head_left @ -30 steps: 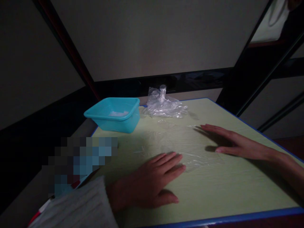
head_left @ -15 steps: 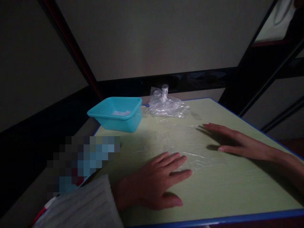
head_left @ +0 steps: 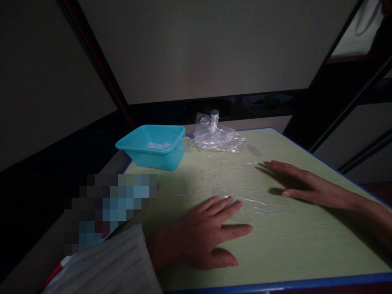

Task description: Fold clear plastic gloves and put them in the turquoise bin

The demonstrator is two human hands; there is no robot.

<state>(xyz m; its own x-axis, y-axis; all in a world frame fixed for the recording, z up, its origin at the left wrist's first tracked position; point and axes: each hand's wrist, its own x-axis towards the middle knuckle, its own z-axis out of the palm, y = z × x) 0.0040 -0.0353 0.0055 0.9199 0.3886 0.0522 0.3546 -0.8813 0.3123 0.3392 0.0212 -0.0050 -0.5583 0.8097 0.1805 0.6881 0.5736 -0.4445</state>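
Observation:
A thin, see-through piece of plastic film (head_left: pixel 226 179) lies spread flat on the pale green table (head_left: pixel 306 245); I cannot tell whether it is a bag or a glove. My left hand (head_left: pixel 208 234) is palm down with fingers spread, its fingertips at the film's near edge. At the film's right end, my right hand (head_left: pixel 309 185) is held sideways, fingers stretched out and thumb apart, casting a shadow on the table. Nothing shows in either hand. Behind the film sits a crumpled heap of clear plastic (head_left: pixel 217 134).
A turquoise plastic basin (head_left: pixel 156 159) with something whitish inside stands at the table's back left corner. Left of my forearm is a blurred-out bluish patch (head_left: pixel 119 208). A pale wall panel (head_left: pixel 199 53) rises behind the table, which has a blue edge.
The whole view has shifted slightly to the right. My left hand's index finger and thumb are a little further apart. The right hand and the film look the same.

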